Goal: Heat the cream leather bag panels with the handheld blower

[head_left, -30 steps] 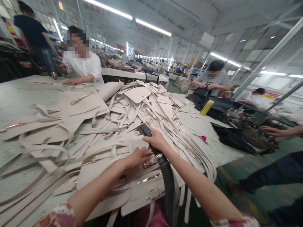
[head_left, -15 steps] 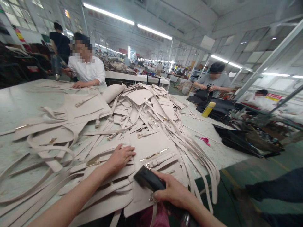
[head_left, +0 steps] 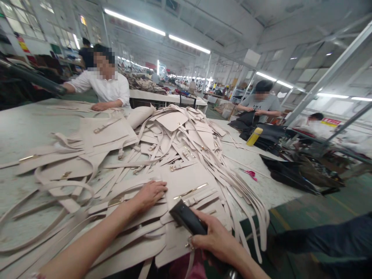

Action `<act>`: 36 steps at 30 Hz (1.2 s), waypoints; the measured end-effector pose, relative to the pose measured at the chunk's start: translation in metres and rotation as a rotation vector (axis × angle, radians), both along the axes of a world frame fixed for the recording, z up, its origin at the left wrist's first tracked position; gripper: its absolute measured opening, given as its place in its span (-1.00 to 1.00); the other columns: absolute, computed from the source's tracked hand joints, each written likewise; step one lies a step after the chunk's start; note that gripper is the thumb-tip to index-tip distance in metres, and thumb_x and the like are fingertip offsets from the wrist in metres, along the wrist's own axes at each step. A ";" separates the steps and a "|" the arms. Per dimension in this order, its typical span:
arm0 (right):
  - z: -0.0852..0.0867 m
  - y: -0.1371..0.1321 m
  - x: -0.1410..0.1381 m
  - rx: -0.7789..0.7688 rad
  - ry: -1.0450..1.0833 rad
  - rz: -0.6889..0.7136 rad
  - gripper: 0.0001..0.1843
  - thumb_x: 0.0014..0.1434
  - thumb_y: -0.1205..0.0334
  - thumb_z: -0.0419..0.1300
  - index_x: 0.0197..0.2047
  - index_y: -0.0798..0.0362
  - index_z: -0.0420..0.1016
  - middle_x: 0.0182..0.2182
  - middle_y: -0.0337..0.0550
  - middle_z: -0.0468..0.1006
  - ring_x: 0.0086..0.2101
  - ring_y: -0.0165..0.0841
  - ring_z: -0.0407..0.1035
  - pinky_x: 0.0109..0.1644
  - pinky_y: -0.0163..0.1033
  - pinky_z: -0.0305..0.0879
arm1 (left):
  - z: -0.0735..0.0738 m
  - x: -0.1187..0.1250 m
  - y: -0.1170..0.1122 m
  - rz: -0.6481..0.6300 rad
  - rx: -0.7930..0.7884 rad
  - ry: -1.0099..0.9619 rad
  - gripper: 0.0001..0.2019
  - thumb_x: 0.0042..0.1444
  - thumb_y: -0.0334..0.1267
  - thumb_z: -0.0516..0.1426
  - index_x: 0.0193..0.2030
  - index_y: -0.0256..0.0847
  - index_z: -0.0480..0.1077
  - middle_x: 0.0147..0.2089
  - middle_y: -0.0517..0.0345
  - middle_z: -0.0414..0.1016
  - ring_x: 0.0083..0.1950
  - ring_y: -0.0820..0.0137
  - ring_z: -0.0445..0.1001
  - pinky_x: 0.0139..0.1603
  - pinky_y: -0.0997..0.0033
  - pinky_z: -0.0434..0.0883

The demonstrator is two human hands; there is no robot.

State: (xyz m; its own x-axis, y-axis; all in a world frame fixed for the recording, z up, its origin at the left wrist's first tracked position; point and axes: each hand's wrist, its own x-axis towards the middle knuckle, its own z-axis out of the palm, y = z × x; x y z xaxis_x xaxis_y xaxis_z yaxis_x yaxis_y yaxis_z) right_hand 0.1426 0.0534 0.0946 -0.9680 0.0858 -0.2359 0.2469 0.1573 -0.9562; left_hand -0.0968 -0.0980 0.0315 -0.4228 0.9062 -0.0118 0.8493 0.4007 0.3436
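Observation:
My left hand (head_left: 151, 195) lies palm down, fingers stretched out, on a stack of beige leather bag panels (head_left: 145, 232). Beside it is a beige panel (head_left: 186, 179) with a gold zip (head_left: 190, 191) and a buckled strap. My right hand (head_left: 213, 232) is wrapped round a long black tool (head_left: 187, 217) that looks like a heat gun, with a shiny metal part at its lower end. The tool's blunt black end hangs over the panel's straps, hiding a buckle. By my right thumb is a small metal fitting (head_left: 189, 243) on a strap.
A large heap of beige pieces (head_left: 171, 116) and dangling straps (head_left: 247, 201) covers the table's middle. Pink-handled scissors (head_left: 250, 174), a yellow cylinder (head_left: 254, 136) and black leather pieces (head_left: 287, 172) are to the right. Co-workers sit across the table, one with a dark tool (head_left: 35, 77).
My right hand and the black tool have shifted slightly right. My left hand stays on the panels. The co-worker at the left has swung a dark tool up and outward.

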 end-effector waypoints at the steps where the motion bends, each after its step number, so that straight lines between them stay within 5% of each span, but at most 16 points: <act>1: -0.002 -0.002 0.008 -0.005 0.013 0.000 -0.34 -0.13 0.46 0.12 0.10 -0.05 0.32 -0.55 -0.42 0.32 -0.65 -0.56 0.11 -0.64 -0.50 -0.01 | 0.002 0.003 -0.001 0.004 -0.004 0.002 -0.71 0.17 -0.28 -0.04 -0.01 -0.11 0.38 0.18 0.07 0.28 0.23 0.23 0.17 0.27 -0.03 -0.03; 5: -0.009 -0.009 0.036 -0.024 0.019 0.001 -0.29 -0.18 0.51 0.11 0.11 -0.02 0.33 -0.38 -0.36 0.44 -0.57 -0.56 0.07 -0.56 -0.48 -0.05 | 0.010 0.022 -0.014 0.010 -0.001 0.052 -0.69 0.10 -0.34 0.03 -0.02 -0.04 0.38 0.19 0.09 0.26 0.31 0.12 0.00 0.26 -0.23 -0.22; 9: -0.009 -0.010 0.049 -0.067 -0.018 0.055 -0.29 -0.19 0.49 0.11 0.10 -0.01 0.34 -0.33 -0.35 0.44 -0.52 -0.55 0.08 -0.50 -0.48 -0.01 | 0.010 0.037 -0.033 0.021 -0.019 0.060 -0.59 0.05 -0.37 0.03 0.06 0.03 0.32 0.22 0.10 0.21 0.30 0.08 0.00 0.22 -0.30 -0.17; 14: -0.021 -0.015 0.026 -0.189 0.025 0.055 -0.41 -0.23 0.49 0.14 -0.05 0.03 0.44 -0.52 -0.41 0.29 -0.58 -0.57 0.01 -0.59 -0.47 -0.16 | -0.004 0.037 -0.044 0.075 -0.013 0.060 -0.56 0.11 -0.28 -0.01 0.15 0.07 0.25 0.26 0.08 0.16 0.28 0.13 0.07 0.26 -0.18 -0.05; 17: -0.027 -0.019 0.001 -0.128 0.124 -0.020 -0.56 -0.22 0.47 0.18 -0.18 0.05 0.48 -0.56 -0.42 0.22 -0.57 -0.56 0.00 -0.58 -0.47 -0.14 | -0.011 0.033 -0.043 0.095 -0.018 0.092 -0.58 0.13 -0.23 -0.03 0.14 0.13 0.26 0.25 0.13 0.19 0.28 0.14 0.09 0.26 -0.16 -0.02; 23: -0.018 -0.011 -0.007 -0.011 0.179 -0.155 -0.48 -0.22 0.40 0.22 -0.09 0.02 0.45 -0.54 -0.39 0.31 -0.61 -0.54 0.03 -0.60 -0.46 -0.05 | 0.002 0.039 -0.042 0.080 -0.131 0.194 -0.39 -0.06 -0.17 0.11 0.20 0.17 0.14 0.33 0.11 -0.07 0.34 -0.01 -0.11 0.24 -0.34 -0.27; 30: -0.062 0.013 0.051 0.023 0.075 -0.243 -0.11 -0.28 0.32 0.28 0.21 0.10 0.21 -0.22 -0.16 0.52 -0.32 -0.28 0.39 -0.31 -0.35 0.31 | 0.015 0.041 -0.044 0.001 -0.157 0.179 -0.41 -0.02 -0.47 -0.07 0.20 -0.11 0.22 0.26 -0.09 0.14 0.24 0.10 0.18 0.20 0.03 0.20; 33: -0.077 0.021 0.074 0.027 0.106 -0.304 -0.05 -0.23 0.24 0.26 0.26 0.22 0.10 -0.16 -0.06 0.52 -0.20 -0.19 0.41 -0.17 -0.27 0.35 | 0.038 0.024 -0.034 -0.009 -0.049 0.090 -0.56 -0.02 -0.47 -0.09 -0.03 -0.20 0.41 0.05 -0.12 0.38 0.02 0.14 0.39 0.04 0.13 0.33; 36: -0.071 0.028 0.096 0.057 0.147 -0.417 -0.06 -0.20 0.19 0.24 0.27 0.24 0.08 -0.14 -0.02 0.52 -0.22 -0.18 0.43 -0.16 -0.26 0.37 | 0.093 0.001 -0.016 0.111 0.107 -0.031 -0.76 -0.01 -0.36 -0.06 -0.40 -0.25 0.43 -0.34 0.00 0.47 -0.25 0.20 0.42 -0.13 0.23 0.35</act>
State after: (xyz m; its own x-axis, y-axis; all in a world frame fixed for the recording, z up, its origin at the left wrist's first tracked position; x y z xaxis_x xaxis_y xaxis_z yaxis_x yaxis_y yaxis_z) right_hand 0.2385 0.0819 0.0236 -0.8708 0.4847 -0.0823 0.1628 0.1263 -0.9785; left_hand -0.0958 -0.1145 0.1246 -0.5210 0.8509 0.0675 0.7905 0.4512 0.4142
